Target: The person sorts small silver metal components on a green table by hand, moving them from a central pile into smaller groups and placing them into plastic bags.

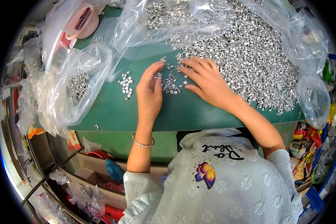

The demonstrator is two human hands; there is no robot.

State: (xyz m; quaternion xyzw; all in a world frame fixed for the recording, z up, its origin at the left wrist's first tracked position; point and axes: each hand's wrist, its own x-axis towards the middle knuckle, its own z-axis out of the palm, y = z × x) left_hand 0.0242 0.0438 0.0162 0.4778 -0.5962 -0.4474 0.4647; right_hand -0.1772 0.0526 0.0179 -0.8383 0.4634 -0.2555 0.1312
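My left hand (pixel 150 84) is half curled over the green table, thumb apart from the fingers. Small silvery metal pieces show close to its fingertips and thumb, and I see none clearly gripped. My right hand (pixel 207 76) lies spread, palm down, with its fingertips among loose pieces at the edge of a large heap of silvery metal parts (pixel 250 67). Between both hands sits a small cluster of curved metal pieces (pixel 171 85). A separate little group of metal pieces (pixel 126 86) lies left of my left hand.
Clear plastic sheeting (pixel 138 31) covers part of the heap. At the left, a plastic bag (pixel 78 106) holds more metal parts. A pink basket (pixel 86 28) with a dark red tool stands at the far left. Below the green table (pixel 112 115) is a drawer-like compartment (pixel 89 164).
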